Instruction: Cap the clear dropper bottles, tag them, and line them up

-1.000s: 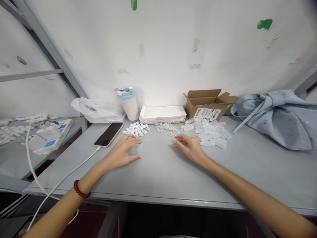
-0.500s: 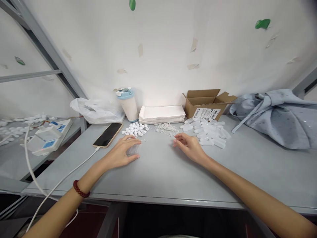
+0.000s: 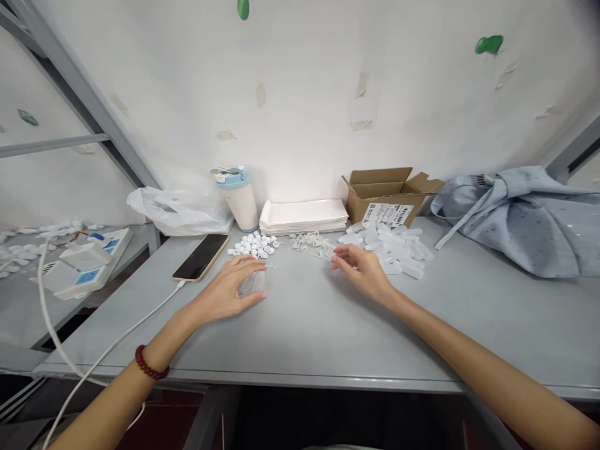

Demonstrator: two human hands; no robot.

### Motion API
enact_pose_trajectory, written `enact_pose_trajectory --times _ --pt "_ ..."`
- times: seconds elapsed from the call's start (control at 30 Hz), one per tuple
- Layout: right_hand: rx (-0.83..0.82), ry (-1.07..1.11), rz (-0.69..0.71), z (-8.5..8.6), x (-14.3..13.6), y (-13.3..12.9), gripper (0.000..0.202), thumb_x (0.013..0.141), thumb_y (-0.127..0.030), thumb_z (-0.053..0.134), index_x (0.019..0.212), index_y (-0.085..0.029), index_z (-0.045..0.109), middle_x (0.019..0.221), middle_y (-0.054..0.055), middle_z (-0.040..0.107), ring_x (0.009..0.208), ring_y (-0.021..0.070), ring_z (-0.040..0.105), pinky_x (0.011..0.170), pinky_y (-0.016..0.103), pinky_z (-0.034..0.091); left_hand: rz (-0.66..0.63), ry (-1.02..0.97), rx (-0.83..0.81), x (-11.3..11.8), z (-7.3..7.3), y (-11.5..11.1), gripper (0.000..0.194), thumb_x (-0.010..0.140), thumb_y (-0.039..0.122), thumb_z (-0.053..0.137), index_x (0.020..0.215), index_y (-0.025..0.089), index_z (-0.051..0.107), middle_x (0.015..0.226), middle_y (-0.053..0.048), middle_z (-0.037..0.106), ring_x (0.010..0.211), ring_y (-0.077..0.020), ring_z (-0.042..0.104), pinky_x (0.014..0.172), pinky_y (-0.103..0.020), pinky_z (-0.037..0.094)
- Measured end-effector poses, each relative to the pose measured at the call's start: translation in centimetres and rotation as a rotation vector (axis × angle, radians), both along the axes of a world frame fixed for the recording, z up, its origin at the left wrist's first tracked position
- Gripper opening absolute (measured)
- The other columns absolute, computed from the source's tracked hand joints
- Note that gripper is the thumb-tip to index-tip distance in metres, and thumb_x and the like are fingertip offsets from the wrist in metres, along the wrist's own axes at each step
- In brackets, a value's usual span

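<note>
The place looks like a simple workshop. Small parts lie in separate groups on the long grey surface (image 3: 300, 347): white pieces (image 3: 253, 244), thin cords (image 3: 310, 242) and, to the right, translucent plastic pieces (image 3: 398, 245). Behind them stands a cardboard box (image 3: 356, 205) with a printed label (image 3: 389, 215). A grey frame (image 3: 77, 78) divides off another surface at left, with more white pieces (image 3: 25, 253). The plain far wall (image 3: 304, 56) carries scraps of tape (image 3: 260, 95).

The head camera looks forward and down at both hands (image 3: 225, 290) (image 3: 365, 273).
</note>
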State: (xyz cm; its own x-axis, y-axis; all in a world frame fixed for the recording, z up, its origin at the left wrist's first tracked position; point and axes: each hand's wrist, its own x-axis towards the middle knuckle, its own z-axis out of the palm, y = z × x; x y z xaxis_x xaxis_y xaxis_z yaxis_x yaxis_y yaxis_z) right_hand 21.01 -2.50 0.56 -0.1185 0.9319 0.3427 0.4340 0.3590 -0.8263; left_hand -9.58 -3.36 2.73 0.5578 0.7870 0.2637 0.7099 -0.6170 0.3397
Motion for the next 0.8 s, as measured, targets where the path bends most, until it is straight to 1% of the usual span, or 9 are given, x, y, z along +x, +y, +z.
enact_pose_trajectory --times 0.13,0.2,0.3,0.37,0.47,0.53,0.63,0.7,0.8 --pt "0.084 -0.071 -0.096 0.0 1.4 1.3 0.016 0.083 -0.030 0.051 0.090 -0.017 0.057 0.078 0.007 0.069 0.073 0.0200 0.067 0.067 0.034 0.052 -0.008 -0.062 0.050 2.9 0.5 0.3 0.036 0.082 0.037 0.055 0.112 0.019 0.060 0.118 -0.009 0.061 0.116 -0.0273 0.047 0.100 -0.044 0.039" --pt "0.169 -0.165 -0.153 -0.1 2.4 2.1 0.014 0.082 -0.027 0.049 0.088 -0.017 0.058 0.084 0.008 0.068 0.075 0.0205 0.065 0.067 0.035 0.051 -0.018 -0.087 0.075 5.1 0.4 1.0 0.031 0.085 0.031 0.051 0.111 0.017 0.059 0.114 -0.010 0.062 0.113 -0.0262 0.049 0.097 -0.043 0.041" --pt "0.266 -0.318 -0.189 0.0 4.1 3.0 0.014 0.082 -0.021 0.045 0.083 -0.017 0.058 0.085 0.009 0.067 0.076 0.0209 0.063 0.069 0.035 0.049 -0.023 -0.097 0.061 8.8 -0.1 2.6 0.027 0.086 0.023 0.047 0.108 0.017 0.060 0.109 -0.009 0.063 0.108 -0.0255 0.051 0.093 -0.042 0.043" --pt "0.251 -0.407 -0.179 0.4 5.0 3.3 0.015 0.081 -0.017 0.044 0.083 -0.017 0.059 0.083 0.009 0.067 0.076 0.0209 0.063 0.070 0.035 0.048 -0.032 -0.081 0.055 11.0 -0.6 3.6 0.027 0.087 0.019 0.044 0.108 0.016 0.060 0.107 -0.010 0.063 0.105 -0.0253 0.052 0.093 -0.041 0.043" --pt "0.098 -0.532 -0.126 1.5 6.0 3.0 0.012 0.078 -0.015 0.049 0.081 -0.018 0.060 0.079 0.007 0.067 0.071 0.0193 0.061 0.065 0.031 0.046 -0.042 -0.006 0.097 13.1 -1.7 4.5 0.030 0.086 0.014 0.043 0.111 0.013 0.060 0.103 -0.011 0.062 0.103 -0.0258 0.051 0.090 -0.041 0.044" --pt "-0.029 -0.583 -0.075 2.5 6.4 2.3 0.009 0.076 -0.016 0.053 0.080 -0.018 0.060 0.079 0.005 0.067 0.069 0.0177 0.060 0.060 0.028 0.044 -0.014 0.031 0.127 13.8 -2.4 4.7 0.029 0.087 0.012 0.041 0.107 0.011 0.062 0.098 -0.012 0.062 0.098 -0.0257 0.052 0.087 -0.040 0.045" --pt "-0.146 -0.632 -0.017 3.8 6.8 1.2 0.009 0.075 -0.019 0.055 0.082 -0.019 0.059 0.086 0.004 0.066 0.072 0.0163 0.058 0.057 0.025 0.041 0.026 0.030 0.158 13.9 -3.2 4.5 0.027 0.086 0.010 0.040 0.097 0.012 0.065 0.093 -0.012 0.062 0.093 -0.0250 0.053 0.084 -0.039 0.046" --pt "-0.186 -0.721 -0.042 4.4 6.8 0.6 0.010 0.074 -0.016 0.054 0.083 -0.019 0.059 0.087 0.004 0.065 0.072 0.0164 0.057 0.056 0.024 0.039 0.042 -0.032 0.163 13.7 -3.4 4.4 0.026 0.085 0.010 0.041 0.094 0.013 0.066 0.094 -0.011 0.064 0.094 -0.0243 0.053 0.085 -0.038 0.046" --pt "-0.198 -0.882 -0.140 4.7 6.6 0.2 0.016 0.071 -0.009 0.052 0.083 -0.018 0.058 0.088 0.006 0.065 0.073 0.0176 0.056 0.055 0.025 0.034 0.081 -0.181 0.135 13.3 -3.1 4.3 0.023 0.083 0.011 0.045 0.093 0.015 0.066 0.096 -0.008 0.066 0.097 -0.0230 0.055 0.086 -0.037 0.046"
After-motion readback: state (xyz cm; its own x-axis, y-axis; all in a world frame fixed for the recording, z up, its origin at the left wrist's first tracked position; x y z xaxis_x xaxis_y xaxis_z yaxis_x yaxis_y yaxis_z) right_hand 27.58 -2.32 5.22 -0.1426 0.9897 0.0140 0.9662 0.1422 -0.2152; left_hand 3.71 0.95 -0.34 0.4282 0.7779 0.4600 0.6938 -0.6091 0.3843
